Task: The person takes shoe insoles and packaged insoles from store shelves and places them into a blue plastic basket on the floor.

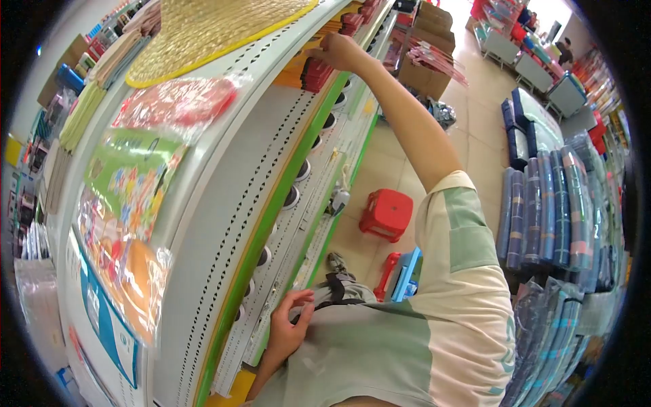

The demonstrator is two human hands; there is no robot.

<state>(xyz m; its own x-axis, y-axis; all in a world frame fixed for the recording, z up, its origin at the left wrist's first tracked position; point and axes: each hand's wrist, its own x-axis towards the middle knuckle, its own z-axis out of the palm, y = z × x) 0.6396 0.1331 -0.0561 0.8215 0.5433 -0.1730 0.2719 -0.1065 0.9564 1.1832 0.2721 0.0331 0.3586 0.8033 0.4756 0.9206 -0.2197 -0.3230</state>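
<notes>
My right hand (341, 52) reaches out to the far part of the white shelf (230, 183). Its fingers curl over one of the orange-and-dark-red packets (316, 74) standing there; the fingertips are partly hidden. More such packets run on behind it. Low in front of my waist is my left hand (290, 324), loosely bent, thumb and fingers apart, with nothing visible in it. It is beside the lower shelf's edge, close to my grey trousers (342, 292).
A straw hat (217, 34) and plastic-wrapped goods (129, 183) lie on the top shelf. On the floor are a red stool (386, 214) and a blue plastic item (405, 273). Wrapped blue bundles (542, 210) line the right side. Cardboard boxes (430, 51) stand farther up the aisle.
</notes>
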